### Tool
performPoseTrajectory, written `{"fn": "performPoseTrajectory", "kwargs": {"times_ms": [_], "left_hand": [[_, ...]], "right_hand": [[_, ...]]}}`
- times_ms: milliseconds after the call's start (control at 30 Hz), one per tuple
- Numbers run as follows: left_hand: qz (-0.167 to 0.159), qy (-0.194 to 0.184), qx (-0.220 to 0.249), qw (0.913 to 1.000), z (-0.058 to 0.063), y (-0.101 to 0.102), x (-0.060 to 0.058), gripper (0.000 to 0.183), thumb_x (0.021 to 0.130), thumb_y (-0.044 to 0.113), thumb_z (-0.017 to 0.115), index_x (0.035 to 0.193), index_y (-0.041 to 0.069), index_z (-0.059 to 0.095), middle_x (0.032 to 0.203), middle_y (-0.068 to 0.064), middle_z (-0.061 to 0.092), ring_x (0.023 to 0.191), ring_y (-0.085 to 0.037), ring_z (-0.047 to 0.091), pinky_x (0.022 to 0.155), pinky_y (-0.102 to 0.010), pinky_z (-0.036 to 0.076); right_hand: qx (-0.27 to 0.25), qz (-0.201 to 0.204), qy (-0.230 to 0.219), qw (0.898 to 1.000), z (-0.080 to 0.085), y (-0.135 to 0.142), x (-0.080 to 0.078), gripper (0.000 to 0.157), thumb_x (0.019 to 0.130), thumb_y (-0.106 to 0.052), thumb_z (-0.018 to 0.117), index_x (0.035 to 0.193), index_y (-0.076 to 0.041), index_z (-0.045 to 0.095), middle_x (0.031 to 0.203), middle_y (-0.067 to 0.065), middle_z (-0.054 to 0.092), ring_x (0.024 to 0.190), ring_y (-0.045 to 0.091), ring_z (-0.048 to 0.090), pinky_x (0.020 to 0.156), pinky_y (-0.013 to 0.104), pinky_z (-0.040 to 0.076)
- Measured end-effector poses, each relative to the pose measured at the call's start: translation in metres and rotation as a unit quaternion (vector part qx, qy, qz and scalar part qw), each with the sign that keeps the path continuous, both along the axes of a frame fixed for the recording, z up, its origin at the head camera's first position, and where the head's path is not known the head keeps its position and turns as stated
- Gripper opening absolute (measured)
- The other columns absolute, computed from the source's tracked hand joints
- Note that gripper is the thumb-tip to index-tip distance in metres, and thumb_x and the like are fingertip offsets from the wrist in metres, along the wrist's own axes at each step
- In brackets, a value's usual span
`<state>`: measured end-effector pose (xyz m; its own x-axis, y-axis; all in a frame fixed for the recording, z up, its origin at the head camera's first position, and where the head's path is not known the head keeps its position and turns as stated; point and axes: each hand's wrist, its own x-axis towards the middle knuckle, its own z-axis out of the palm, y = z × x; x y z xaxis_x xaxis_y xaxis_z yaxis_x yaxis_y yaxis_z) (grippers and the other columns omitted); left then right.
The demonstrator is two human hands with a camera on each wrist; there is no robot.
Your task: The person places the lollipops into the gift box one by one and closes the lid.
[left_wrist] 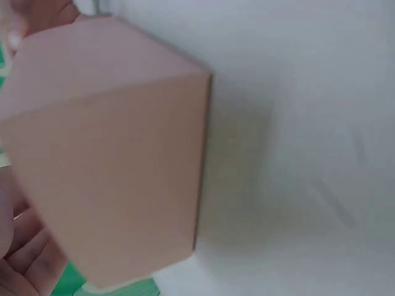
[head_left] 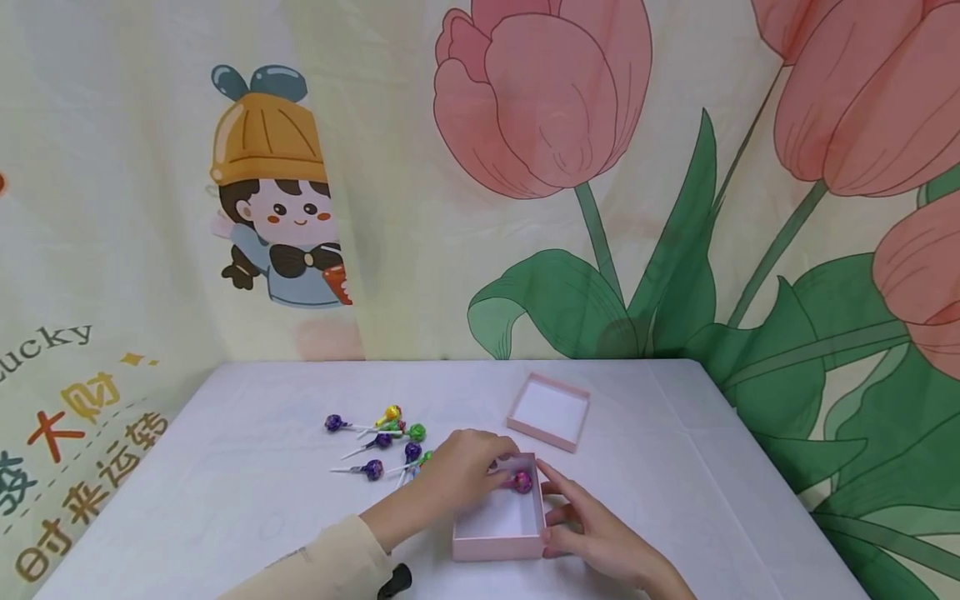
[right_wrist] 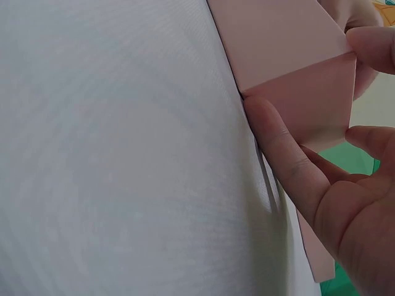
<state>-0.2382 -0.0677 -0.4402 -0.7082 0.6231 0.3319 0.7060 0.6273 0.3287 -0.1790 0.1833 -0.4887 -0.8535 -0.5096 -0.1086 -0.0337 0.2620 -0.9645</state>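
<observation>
Sitting on the near surface (head_left: 675, 492), the pink box (head_left: 497, 548) is looking light, stiff but crushable, best held by its walls. The right hand (head_left: 588, 529) is resting loose fingers against its right wall; the left hand (head_left: 463, 473) is hanging over its left, whether grasping I cannot tell.

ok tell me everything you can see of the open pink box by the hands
The pink box is straight-sided and rectangular, with a whitish floor inside; its smooth walls look like card. It is open at the top and sits upright on the white tabletop. A wrapped lollipop shows inside, towards the far right corner. The right hand touches the right side, while the left hand reaches over the left wall; whether it touches the box is hard to tell.
</observation>
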Motion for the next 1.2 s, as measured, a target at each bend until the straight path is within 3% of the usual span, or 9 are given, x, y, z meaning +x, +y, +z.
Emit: {"fn": "performPoseTrajectory", "kwargs": {"times_ms": [167,333,633,767,900,1200], "left_hand": [[0.037,0.018,0.015,0.999,0.02,-0.018,-0.006,0.022,0.091,0.015,0.085,0.112,0.013,0.078,0.102,-0.001,0.081,0.084,-0.013,0.075,0.075,-0.024,0.06],[0.09,0.023,0.02,0.9955,0.034,-0.041,-0.014,0.027,0.09,0.019,0.087,0.115,0.016,0.078,0.103,0.002,0.08,0.088,-0.012,0.075,0.078,-0.028,0.061],[0.156,0.014,0.039,0.9869,0.048,-0.092,-0.044,0.036,0.092,0.021,0.085,0.126,0.013,0.075,0.113,-0.003,0.078,0.098,-0.023,0.075,0.085,-0.041,0.062],[0.182,-0.005,0.043,0.9823,0.044,-0.11,-0.058,0.039,0.092,0.022,0.085,0.128,0.012,0.073,0.116,-0.007,0.077,0.099,-0.027,0.074,0.086,-0.045,0.062],[0.2,-0.035,0.041,0.9784,0.031,-0.128,-0.07,0.042,0.093,0.023,0.085,0.131,0.012,0.071,0.118,-0.009,0.076,0.101,-0.028,0.073,0.086,-0.046,0.062],[0.214,-0.111,0.01,0.9704,0.006,-0.155,-0.091,0.049,0.093,0.022,0.084,0.137,0.009,0.067,0.128,-0.02,0.072,0.107,-0.036,0.07,0.091,-0.051,0.06]], "right_hand": [[0.025,-0.015,-0.009,1.0,0.0,-0.003,-0.001,0.087,0.101,-0.022,0.072,0.171,-0.027,0.021,0.159,0.022,0.041,0.113,0.025,0.062,0.089,0.033,0.062],[0.019,-0.01,-0.004,1.0,-0.001,-0.002,0.0,0.085,0.102,-0.021,0.071,0.171,-0.029,0.022,0.159,0.022,0.04,0.113,0.026,0.061,0.089,0.032,0.062],[0.001,-0.003,-0.001,1.0,0.001,-0.001,0.001,0.084,0.102,-0.017,0.069,0.17,-0.03,0.023,0.159,0.023,0.039,0.114,0.028,0.061,0.088,0.031,0.062],[0.001,-0.005,-0.003,1.0,0.001,0.0,0.0,0.084,0.102,-0.018,0.07,0.17,-0.03,0.023,0.159,0.023,0.038,0.115,0.028,0.061,0.087,0.031,0.062],[0.001,-0.004,0.0,1.0,0.0,0.001,0.0,0.084,0.102,-0.018,0.07,0.17,-0.03,0.023,0.158,0.023,0.038,0.114,0.028,0.061,0.088,0.031,0.062],[-0.004,-0.002,0.004,1.0,0.001,0.001,0.001,0.085,0.102,-0.017,0.07,0.17,-0.031,0.023,0.158,0.022,0.039,0.112,0.026,0.061,0.087,0.031,0.062]]}}
